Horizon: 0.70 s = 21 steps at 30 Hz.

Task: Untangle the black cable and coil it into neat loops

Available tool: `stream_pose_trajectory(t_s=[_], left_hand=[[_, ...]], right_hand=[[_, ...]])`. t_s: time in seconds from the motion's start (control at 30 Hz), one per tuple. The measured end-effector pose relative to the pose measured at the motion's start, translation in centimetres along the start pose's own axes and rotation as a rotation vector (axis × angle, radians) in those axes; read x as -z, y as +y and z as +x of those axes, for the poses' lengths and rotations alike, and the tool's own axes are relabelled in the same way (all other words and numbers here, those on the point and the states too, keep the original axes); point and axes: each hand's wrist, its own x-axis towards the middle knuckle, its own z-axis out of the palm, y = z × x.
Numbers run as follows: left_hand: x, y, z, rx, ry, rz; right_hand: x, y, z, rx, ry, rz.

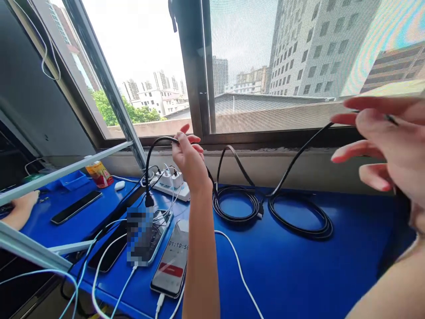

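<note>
My left hand (190, 159) is closed around a black cable (156, 141) above the middle of the blue table. From it, one end of this cable bends down to a black plug (149, 200) hanging over the phones. At the right, my raised right hand (381, 137) pinches a black cable (295, 157) between thumb and forefinger, its other fingers spread. That length slopes down to the tabletop, where a left coil (236, 217) and a right coil (300, 226) of black cable lie. A flat connector (260, 213) rests at the left coil's edge.
A lit phone (170, 261) and other phones lie on the blue table (299, 274) with white charging cables. Behind stands a white power strip (172, 188). Metal frame bars (66, 170) cross the left, near another person's hand (23, 208). A window (265, 66) borders the back.
</note>
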Motion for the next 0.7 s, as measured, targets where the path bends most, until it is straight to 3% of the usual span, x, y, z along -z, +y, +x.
stream_pose_trajectory(t_s=[0.07,0.1,0.23,0.3,0.43,0.6,0.7], left_hand=[[-0.1,0.7,-1.0,-0.004,-0.143,0.066],[-0.1,1.1,-1.6,-0.011,-0.230,0.104],[0.6,2.1,-3.7,-0.065,-0.562,0.267],[0.9,2.5,-4.4,-0.131,-0.674,0.308],[1.1,3.4,-4.6,-0.234,-0.780,0.343],[0.8,5.2,-4.1,-0.139,-0.844,0.394],[1.0,5.4,-3.8,-0.102,-0.845,0.491]], right_hand=[[0.2,-0.1,-0.3,-0.043,0.110,0.211],[-0.1,-0.4,-0.5,-0.053,0.090,0.273],[-1.8,-1.7,-0.9,0.050,-0.375,0.165],[-2.3,-1.9,-0.9,0.132,-0.521,0.100],[-2.6,-2.2,-1.0,0.190,-0.603,0.117],[-2.8,-2.7,-1.1,0.067,-0.706,0.014],[-3.1,-2.0,-0.9,-0.004,-0.663,-0.054]])
